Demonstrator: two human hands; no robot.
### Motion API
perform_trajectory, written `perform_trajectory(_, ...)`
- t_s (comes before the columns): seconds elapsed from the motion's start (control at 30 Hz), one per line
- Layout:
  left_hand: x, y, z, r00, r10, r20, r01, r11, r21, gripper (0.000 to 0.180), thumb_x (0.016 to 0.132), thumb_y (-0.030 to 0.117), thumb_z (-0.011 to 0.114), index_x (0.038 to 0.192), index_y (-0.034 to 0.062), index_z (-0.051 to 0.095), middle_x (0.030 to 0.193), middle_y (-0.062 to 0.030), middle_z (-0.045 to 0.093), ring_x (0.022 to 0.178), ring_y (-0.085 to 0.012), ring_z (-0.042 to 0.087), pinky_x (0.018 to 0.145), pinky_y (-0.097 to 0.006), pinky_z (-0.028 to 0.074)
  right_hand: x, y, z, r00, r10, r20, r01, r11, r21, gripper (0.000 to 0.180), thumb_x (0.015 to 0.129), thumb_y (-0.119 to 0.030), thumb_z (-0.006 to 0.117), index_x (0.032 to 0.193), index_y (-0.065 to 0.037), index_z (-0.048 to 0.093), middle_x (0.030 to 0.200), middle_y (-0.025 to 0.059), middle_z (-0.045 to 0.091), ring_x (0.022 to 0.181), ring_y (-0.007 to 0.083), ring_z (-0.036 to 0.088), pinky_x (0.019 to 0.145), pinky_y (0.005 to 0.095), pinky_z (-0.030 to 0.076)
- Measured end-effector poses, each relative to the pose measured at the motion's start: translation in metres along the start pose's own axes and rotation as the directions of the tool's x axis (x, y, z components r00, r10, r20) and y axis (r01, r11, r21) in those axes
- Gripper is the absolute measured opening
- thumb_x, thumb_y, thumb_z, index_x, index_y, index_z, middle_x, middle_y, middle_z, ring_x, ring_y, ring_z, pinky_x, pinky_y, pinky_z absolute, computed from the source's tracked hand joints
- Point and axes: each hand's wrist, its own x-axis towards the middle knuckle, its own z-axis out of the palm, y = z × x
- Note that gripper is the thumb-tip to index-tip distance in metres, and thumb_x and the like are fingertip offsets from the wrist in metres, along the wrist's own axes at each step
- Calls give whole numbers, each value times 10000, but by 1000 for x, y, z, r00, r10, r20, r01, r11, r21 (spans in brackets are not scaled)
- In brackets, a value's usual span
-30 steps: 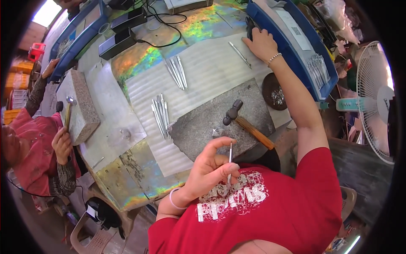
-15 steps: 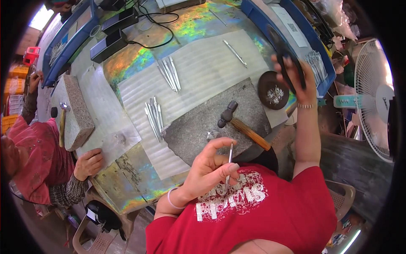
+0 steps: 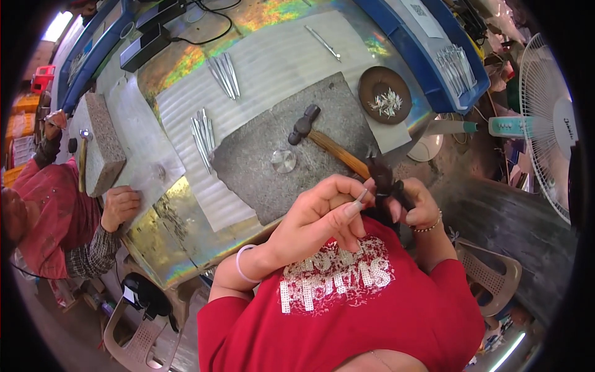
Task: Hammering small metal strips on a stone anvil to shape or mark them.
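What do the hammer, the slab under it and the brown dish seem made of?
Hammer: dark metal head, by its dull sheen; handle probably wood, orange-brown with streaks. Slab: likely stone, matt grey, rough, with an uneven edge. Dish: smooth, dark brown; wood, clay or plastic, I cannot tell.

Big white letters (image 3: 334,280) cover the red shirt (image 3: 338,338), low middle. Upper right, white paper (image 3: 426,23) has a square code (image 3: 419,9). Small writing (image 3: 565,124) marks the fan (image 3: 545,80), far right.

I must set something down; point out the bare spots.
Bare: the white sheet between the upper rods and lone rod; the grey slab between the lower rods and clear disc. Crowded: the near right, where hammer, dark tool, left hand and right hand cluster.
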Motion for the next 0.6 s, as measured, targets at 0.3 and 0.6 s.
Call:
perform_trajectory(0.3,0,-7,10,993,-115,30,117,991,-65,267,978,246,434,1139,34,412,747,-78,599,562,-128,613,498,-215,498,-6,5,1,993,-1,120,12,995,-94,257,667,-233,726,748,-9,630,1203,181,504,1123,292,462,993,402,295)
perform_trajectory(0.6,2,-4,10,984,-176,34,179,976,-123,273,977,247,434,1135,25,411,707,-82,584,531,-139,603,474,-218,492,1,-10,6,990,-17,137,54,962,-269,139,674,-5,693,794,0,624,1218,163,504,1175,264,428,970,368,339)
